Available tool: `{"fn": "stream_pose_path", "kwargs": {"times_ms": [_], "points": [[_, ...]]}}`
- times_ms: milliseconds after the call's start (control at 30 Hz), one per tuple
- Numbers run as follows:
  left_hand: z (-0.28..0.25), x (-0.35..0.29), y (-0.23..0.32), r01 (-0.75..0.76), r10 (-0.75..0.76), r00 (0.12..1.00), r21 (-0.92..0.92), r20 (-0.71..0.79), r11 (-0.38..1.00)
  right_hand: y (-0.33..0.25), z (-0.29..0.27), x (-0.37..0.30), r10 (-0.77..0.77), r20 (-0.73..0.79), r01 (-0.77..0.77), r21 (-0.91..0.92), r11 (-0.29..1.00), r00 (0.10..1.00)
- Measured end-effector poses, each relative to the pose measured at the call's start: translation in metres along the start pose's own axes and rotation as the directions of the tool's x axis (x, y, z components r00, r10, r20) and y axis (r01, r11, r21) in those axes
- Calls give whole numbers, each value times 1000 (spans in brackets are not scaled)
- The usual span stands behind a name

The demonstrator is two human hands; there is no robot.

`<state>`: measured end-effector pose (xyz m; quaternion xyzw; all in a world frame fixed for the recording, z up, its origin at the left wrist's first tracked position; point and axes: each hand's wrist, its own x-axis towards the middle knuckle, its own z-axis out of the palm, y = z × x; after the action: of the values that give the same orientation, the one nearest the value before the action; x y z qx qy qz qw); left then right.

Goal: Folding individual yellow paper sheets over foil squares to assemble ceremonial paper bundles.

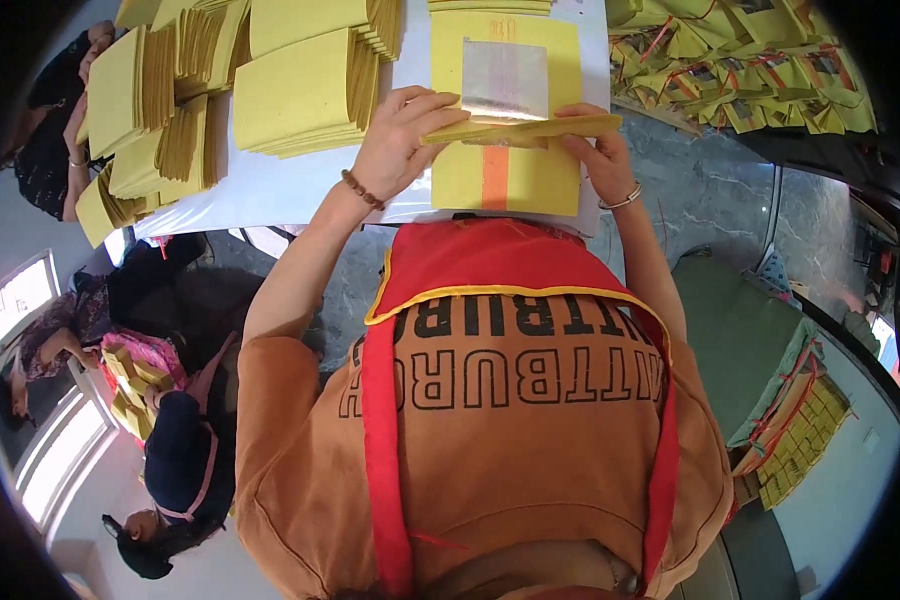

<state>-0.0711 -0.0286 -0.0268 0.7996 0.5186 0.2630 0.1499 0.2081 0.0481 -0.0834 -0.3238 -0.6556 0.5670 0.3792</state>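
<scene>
Left hand: the left hand (400, 135) is seen at the near edge of the white table (270, 185), fingers curled and pinched on the left end of a folded yellow sheet (520, 128); a brown bead bracelet (363, 190) is worn at the wrist.
Right hand: the right hand (600, 150) is closed on the right end of the same sheet, thumb over the fold; a thin silver bangle (622, 200) is worn at the wrist.
Folded yellow sheet: it is held level between both hands, just above the paper stack and touching it at the front.
Paper stack: a yellow paper stack (505, 180) lies directly before the person on the table; a silver foil square (505, 78) is fixed on its top sheet, and an orange stripe (495, 178) is visible nearer the body.
Bundles at left: fanned bundles of yellow paper (300, 90) are laid across the far left part of the table.
Heap at right: a heap of folded yellow pieces (740, 60), with red ties, lies well apart at upper right.
Clothing: a red apron (490, 260) is worn over an orange top.
Other persons: seated people (180, 450) are seen at lower left; another person's arm (75, 150) rests at the table's left edge.
</scene>
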Motion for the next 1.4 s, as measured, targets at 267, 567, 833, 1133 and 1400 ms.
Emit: {"fn": "stream_pose_path", "kwargs": {"times_ms": [267, 567, 833, 1133, 1400], "points": [[-18, 0, 20, -167, 191, 977, 213, -96, 963, -56, -16, 6, -409, 199, 452, -478, 753, 891], [0, -28, 40, 79, -93, 992, -157, -83, 984, -53, -5, -35, -174, 205, 240, -367, 899, 963], [13, -3, 40, 581, -630, 770, -514, 97, 631, -54, 24, -15, 260, -228, -291, -113, 950, 938], [24, 2, 23, 617, -735, 640, -719, 224, 319, -52, 23, -4, 166, -274, -254, -325, 911, 947], [17, 9, 26, 610, -763, 585, -770, 275, 190, -55, 25, -1, 165, -304, -287, -421, 860, 938]]}}
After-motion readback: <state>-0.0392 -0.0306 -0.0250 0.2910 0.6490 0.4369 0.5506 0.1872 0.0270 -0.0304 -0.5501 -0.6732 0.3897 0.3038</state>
